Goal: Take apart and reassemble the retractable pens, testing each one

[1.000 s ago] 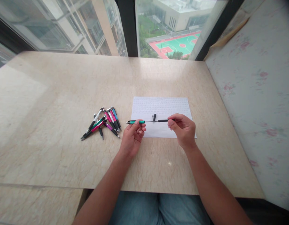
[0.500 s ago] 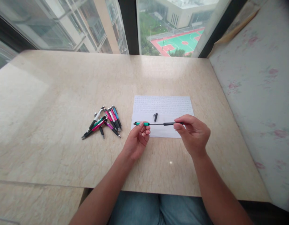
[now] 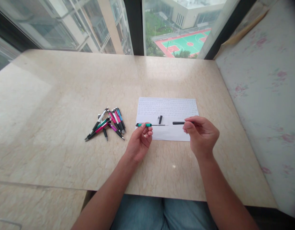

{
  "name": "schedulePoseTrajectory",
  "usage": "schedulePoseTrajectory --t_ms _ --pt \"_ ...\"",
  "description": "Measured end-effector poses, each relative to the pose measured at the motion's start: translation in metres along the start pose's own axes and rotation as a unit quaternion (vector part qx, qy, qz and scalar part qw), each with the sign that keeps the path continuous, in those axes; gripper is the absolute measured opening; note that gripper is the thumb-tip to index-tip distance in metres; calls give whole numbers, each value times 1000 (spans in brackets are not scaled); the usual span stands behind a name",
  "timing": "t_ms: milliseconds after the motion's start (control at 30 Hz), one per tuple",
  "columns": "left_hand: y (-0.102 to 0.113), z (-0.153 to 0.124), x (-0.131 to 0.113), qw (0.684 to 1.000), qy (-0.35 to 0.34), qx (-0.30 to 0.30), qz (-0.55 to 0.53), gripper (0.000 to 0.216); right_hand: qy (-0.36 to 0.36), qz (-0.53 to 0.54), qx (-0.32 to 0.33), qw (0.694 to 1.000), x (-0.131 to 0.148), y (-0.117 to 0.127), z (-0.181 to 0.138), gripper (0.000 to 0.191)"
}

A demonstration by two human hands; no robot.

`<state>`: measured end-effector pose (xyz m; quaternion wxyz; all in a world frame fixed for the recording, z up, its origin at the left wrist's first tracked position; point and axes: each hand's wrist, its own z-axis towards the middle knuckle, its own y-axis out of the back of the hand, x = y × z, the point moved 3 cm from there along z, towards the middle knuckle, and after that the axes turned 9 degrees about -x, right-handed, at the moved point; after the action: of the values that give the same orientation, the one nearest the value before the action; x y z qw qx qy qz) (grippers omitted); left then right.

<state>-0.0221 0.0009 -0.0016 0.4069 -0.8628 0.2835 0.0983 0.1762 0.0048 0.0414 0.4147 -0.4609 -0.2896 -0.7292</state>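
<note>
My left hand point(image 3: 141, 140) pinches the green upper barrel point(image 3: 144, 125) of a mechanical pencil or pen. A thin metal inner tube point(image 3: 159, 125) sticks out of it to the right, bare to its tip. My right hand point(image 3: 201, 134) grips a black pen barrel section point(image 3: 178, 123) between thumb and fingers, with its free end facing that tip across a small gap. Under both lies a white sheet of paper point(image 3: 166, 134) with rows of writing on its upper half. A short black piece point(image 3: 160, 119) and a tiny grey bit point(image 3: 158, 118) rest on the sheet.
Left of the paper is a loose pile of several pens point(image 3: 102, 127) in white, green, pink, blue and purple with black grips. The marble-patterned table point(image 3: 66, 159) meets the windows at the back and a flowered wall point(image 3: 262, 95) on the right.
The black barrel section has come off the thin inner tube as my right hand moved to the right. The tube's tip is now exposed. My left hand stays nearly in place.
</note>
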Motion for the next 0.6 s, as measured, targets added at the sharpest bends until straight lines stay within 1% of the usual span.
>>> schedulePoseTrajectory --t_ms 67,100,133,200,267,333,433,600 --pt "1 1 -3 1000 -25 -13 -5 12 -2 -27 -13 1000 -7 0 2 14" --pt "2 2 -5 999 -39 -18 -8 13 -5 -49 -2 999 -11 -2 3 15" --pt "3 3 -7 998 -53 -23 -11 14 -9 -71 21 997 -16 -4 4 17" --pt "5 5 -11 997 -71 -27 -10 15 -3 -108 96 990 -26 -12 3 22" --pt "7 7 -12 996 -79 -29 -4 13 33 -145 170 974 -34 -20 -1 27" --pt "8 8 -12 997 -78 -28 3 11 77 -182 212 957 -40 -26 -5 30" --pt "9 9 -10 997 -75 -26 12 10 112 -213 233 942 -46 -31 -9 31" --pt "9 9 -7 997 -73 -25 23 11 121 -220 247 936 -49 -34 -13 30"
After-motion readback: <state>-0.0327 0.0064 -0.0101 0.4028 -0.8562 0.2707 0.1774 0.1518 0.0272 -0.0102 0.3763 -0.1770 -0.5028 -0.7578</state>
